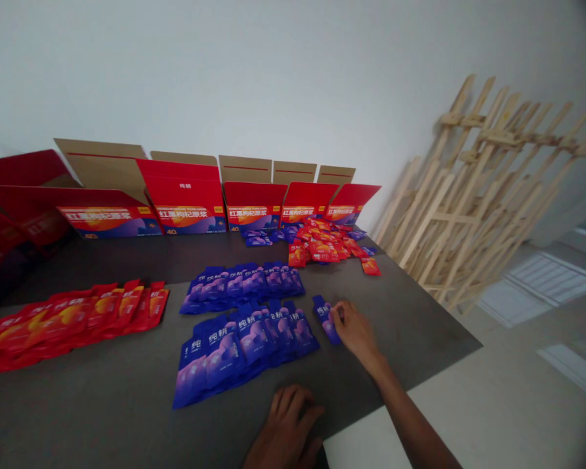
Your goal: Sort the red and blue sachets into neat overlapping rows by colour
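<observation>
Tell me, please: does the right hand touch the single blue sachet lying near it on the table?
Touching. The head view shows the right hand with its fingertips resting on the right edge of the blue sachet.

dark grey tabletop | left side: long overlapping row of red sachets | middle: two shingled rows of blue-purple sachets, pretty neat tbh | lone blue sachet just right of them | back edge: open red cartons lined up, messy heap of red sachets right in front
</observation>
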{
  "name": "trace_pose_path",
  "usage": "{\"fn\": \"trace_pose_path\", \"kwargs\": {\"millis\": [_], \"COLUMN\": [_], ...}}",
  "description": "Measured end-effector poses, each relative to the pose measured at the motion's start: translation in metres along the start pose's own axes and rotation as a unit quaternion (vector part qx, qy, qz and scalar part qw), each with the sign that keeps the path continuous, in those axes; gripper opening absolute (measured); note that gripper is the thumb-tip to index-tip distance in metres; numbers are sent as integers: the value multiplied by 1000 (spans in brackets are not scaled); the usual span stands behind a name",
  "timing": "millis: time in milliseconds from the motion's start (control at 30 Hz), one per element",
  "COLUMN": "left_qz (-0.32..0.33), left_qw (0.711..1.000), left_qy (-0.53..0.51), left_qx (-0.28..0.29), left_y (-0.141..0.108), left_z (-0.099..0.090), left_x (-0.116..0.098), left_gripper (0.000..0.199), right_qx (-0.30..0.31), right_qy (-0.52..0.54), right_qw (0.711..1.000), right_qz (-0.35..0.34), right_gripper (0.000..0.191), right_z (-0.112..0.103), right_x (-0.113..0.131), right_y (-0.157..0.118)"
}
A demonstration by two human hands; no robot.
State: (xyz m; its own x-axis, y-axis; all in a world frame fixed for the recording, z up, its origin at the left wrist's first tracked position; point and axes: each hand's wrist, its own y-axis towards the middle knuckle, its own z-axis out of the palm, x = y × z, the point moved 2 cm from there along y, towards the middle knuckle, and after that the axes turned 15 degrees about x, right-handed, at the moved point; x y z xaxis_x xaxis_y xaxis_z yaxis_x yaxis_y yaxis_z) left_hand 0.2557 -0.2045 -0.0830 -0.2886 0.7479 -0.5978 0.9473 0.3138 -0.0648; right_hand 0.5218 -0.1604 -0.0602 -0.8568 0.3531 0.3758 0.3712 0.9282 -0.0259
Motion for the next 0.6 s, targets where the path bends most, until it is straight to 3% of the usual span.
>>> {"fn": "trace_pose_path", "kwargs": {"millis": [100, 233, 333, 467, 600], "left_qz": [11, 12, 11, 19, 17], "left_qw": [1000, 999, 999, 999, 998], "left_qy": [10, 35, 38, 48, 52], "left_qx": [1, 9, 6, 0, -6], "left_y": [1, 3, 3, 4, 5], "left_z": [2, 5, 5, 6, 8], "left_x": [2, 4, 4, 3, 4], "left_gripper": [56, 55, 55, 52, 47], "right_qx": [7, -24, -25, 63, 124], "right_qy": [106, 189, 245, 353, 433], "right_qw": [994, 981, 966, 921, 873], "right_qz": [-9, 21, 76, 154, 186], "right_gripper": [25, 13, 25, 42, 39], "right_z": [-12, -29, -38, -39, -31], "right_x": [-5, -9, -16, -29, -37], "right_y": [28, 85, 132, 171, 182]}}
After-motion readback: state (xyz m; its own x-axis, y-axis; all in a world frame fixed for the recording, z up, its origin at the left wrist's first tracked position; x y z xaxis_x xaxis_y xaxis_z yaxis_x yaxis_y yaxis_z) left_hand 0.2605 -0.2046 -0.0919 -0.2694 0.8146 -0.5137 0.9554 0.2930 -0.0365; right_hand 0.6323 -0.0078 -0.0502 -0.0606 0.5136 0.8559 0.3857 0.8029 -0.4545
